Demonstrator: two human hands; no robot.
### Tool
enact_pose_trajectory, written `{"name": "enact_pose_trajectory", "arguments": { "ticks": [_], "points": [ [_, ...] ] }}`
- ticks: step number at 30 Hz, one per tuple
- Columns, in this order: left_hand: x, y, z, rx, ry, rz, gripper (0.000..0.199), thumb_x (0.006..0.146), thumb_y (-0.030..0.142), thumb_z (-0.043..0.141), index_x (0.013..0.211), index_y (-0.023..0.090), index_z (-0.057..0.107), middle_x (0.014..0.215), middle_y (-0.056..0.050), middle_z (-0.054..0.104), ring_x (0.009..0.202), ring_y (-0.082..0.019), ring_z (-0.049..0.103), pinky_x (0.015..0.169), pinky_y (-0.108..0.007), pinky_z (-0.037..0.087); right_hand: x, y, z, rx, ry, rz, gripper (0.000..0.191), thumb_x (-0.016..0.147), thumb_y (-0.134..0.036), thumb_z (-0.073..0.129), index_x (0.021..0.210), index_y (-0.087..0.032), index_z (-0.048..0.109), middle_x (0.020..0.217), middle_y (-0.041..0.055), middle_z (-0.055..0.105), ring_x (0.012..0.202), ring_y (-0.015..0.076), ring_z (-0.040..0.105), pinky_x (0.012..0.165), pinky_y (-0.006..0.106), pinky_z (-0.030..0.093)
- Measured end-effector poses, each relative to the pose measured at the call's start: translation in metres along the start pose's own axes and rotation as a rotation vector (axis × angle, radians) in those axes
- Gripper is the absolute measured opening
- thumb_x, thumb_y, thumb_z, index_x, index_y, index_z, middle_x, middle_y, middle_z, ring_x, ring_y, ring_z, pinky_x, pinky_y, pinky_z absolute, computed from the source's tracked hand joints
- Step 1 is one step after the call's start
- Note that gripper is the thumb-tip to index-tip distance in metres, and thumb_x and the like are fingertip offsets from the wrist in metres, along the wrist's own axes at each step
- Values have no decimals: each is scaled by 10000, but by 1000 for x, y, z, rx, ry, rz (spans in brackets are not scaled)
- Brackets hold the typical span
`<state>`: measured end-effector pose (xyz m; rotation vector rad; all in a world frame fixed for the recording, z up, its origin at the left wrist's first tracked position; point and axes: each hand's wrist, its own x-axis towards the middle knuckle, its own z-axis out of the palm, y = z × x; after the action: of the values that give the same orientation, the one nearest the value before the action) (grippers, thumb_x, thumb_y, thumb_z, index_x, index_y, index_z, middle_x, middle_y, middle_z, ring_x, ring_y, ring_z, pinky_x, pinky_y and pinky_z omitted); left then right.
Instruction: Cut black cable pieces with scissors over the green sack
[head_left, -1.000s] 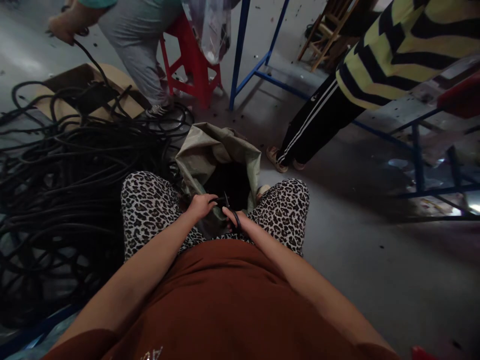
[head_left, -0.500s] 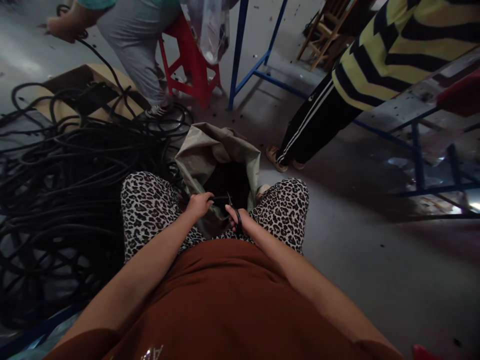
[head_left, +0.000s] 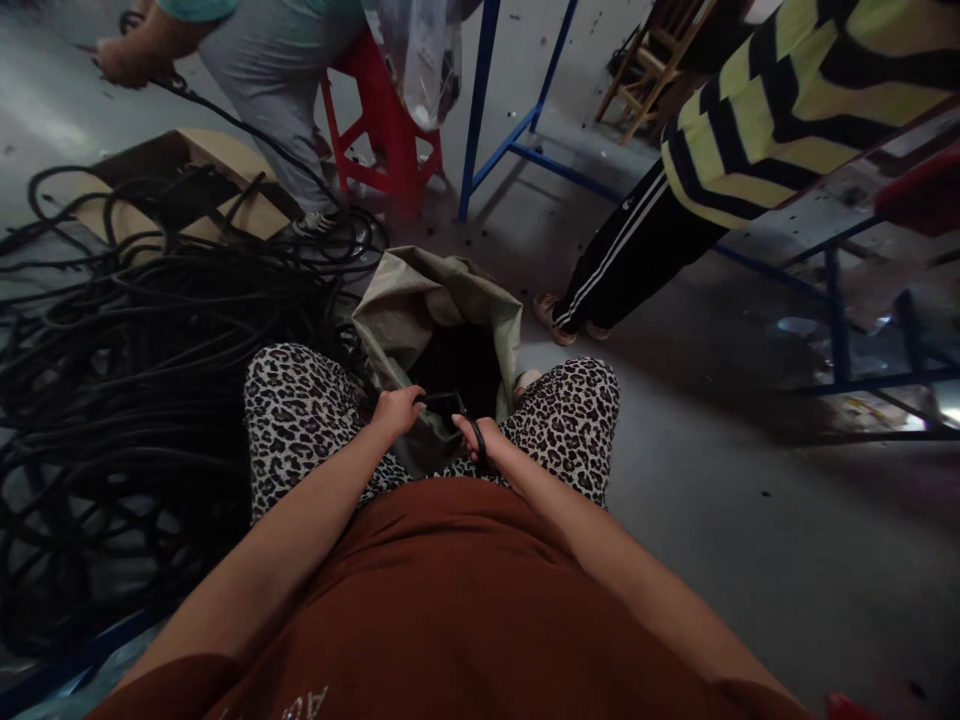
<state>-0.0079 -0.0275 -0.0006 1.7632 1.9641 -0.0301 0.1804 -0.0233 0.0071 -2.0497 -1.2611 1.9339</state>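
My left hand [head_left: 399, 411] pinches a thin dark piece [head_left: 436, 397] above the near rim of an open grey-green sack [head_left: 390, 300]. In my right hand [head_left: 480, 438] is a pair of black-handled scissors [head_left: 479, 440], its fingers wrapped round the handles. The scissor blades point up and away, by the far end of the dark piece. The sack stands between my knees, and its inside is dark. Whether the blades touch the piece is too small to tell.
A large heap of black tubing [head_left: 150, 340] lies at the left, with a cardboard box [head_left: 225, 170] behind. A person with a hand [head_left: 131, 60] on a black length is beside a red stool [head_left: 390, 140]. Another person in a striped top [head_left: 780, 110] stands right, near blue frames [head_left: 480, 110].
The scissors have tilted slightly in my right hand, while my left hand has hardly moved. At the upper left, the other person's black length has swung to the right.
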Motion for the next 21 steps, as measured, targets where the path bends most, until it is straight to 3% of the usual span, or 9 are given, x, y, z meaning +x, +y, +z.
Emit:
{"name": "enact_pose_trajectory", "arguments": {
  "ticks": [4, 11, 21],
  "points": [
    [0, -2, 0, -38, 29, -11, 290, 819, 310, 514, 1084, 242, 609, 1004, -34, 690, 946, -193, 620, 850, -278, 427, -6, -5, 0, 31, -12, 25, 422, 855, -477, 536, 605, -137, 507, 396, -34, 433, 263, 67, 388, 262, 171, 328],
    [2, -4, 2, -145, 121, -21, 306, 821, 309, 512, 1104, 234, 601, 1035, -33, 682, 962, -186, 617, 864, -269, 439, -11, -6, 1, 74, -146, 105, 482, 858, -571, 470, 678, -127, 518, 429, -9, 485, 304, 101, 470, 303, 195, 400],
    [-1, 2, -1, -190, 78, 6, 313, 829, 323, 502, 1119, 256, 598, 1047, -8, 678, 967, -169, 608, 871, -254, 438, -7, -4, 2, 102, -159, 81, 479, 827, -582, 514, 712, -118, 550, 466, 9, 519, 345, 108, 494, 327, 195, 416]
  ]
}}
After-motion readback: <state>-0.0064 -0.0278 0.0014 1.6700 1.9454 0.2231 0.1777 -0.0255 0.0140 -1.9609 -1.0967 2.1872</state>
